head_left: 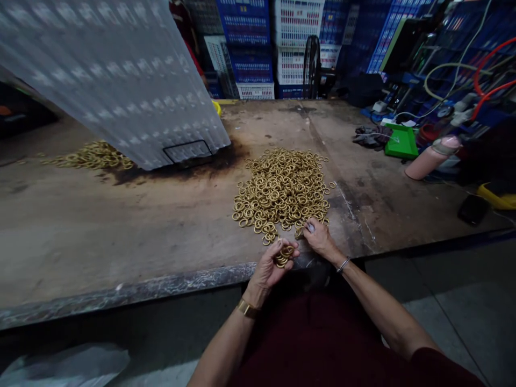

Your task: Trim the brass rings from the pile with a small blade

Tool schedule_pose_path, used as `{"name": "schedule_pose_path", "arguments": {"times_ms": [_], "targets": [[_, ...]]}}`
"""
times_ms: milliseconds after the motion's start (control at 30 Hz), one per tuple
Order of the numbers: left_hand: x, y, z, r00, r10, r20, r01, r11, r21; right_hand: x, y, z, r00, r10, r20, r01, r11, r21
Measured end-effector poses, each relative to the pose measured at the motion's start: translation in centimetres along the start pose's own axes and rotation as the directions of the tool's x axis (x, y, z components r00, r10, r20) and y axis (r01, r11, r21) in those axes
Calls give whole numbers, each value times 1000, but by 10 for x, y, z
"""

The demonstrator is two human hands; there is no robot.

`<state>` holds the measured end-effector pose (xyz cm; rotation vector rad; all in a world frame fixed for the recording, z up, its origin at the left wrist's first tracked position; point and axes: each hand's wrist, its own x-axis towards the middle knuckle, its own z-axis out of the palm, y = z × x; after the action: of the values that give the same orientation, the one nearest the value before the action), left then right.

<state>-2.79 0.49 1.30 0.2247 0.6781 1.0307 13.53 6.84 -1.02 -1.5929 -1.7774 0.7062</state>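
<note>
A heap of brass-coloured rings [284, 185] lies on the worktable in front of me. My left hand [271, 269] is turned palm up near the table's front edge. Its fingers curl round a small stack of brass rings [284, 257]. Just to the right, my right hand [320, 237] reaches to the heap's near edge with bent fingers. At its fingertips are a few rings [299, 232], which it appears to pinch. Something pale shows at its fingers, too small to make out.
A large ribbed translucent panel [133, 80] stands tilted on the left, beside a second ring pile [97, 156]. On the right are a green tray [401, 141], a pink bottle [431, 158] and machinery with hoses. Stacked blue crates [250, 62] and a fan [312, 67] stand behind the worktable [161, 226].
</note>
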Motion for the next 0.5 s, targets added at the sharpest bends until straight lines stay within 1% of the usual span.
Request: {"name": "schedule_pose_path", "arguments": {"times_ms": [167, 300, 400, 500], "targets": [[5, -4, 0, 999, 51, 11, -51, 999, -13, -4, -3, -5, 996, 81, 30, -86, 965, 248], [9, -5, 3, 996, 91, 7, -91, 996, -27, -5, -9, -10, 990, 129, 61, -142, 930, 338], [11, -6, 7, 990, 121, -68, -121, 993, 7, -7, -14, -11, 989, 137, 57, -149, 918, 368], [14, -9, 11, 971, 176, -160, -159, 981, 112, -11, -20, -11, 990, 130, 58, -143, 913, 382]]}}
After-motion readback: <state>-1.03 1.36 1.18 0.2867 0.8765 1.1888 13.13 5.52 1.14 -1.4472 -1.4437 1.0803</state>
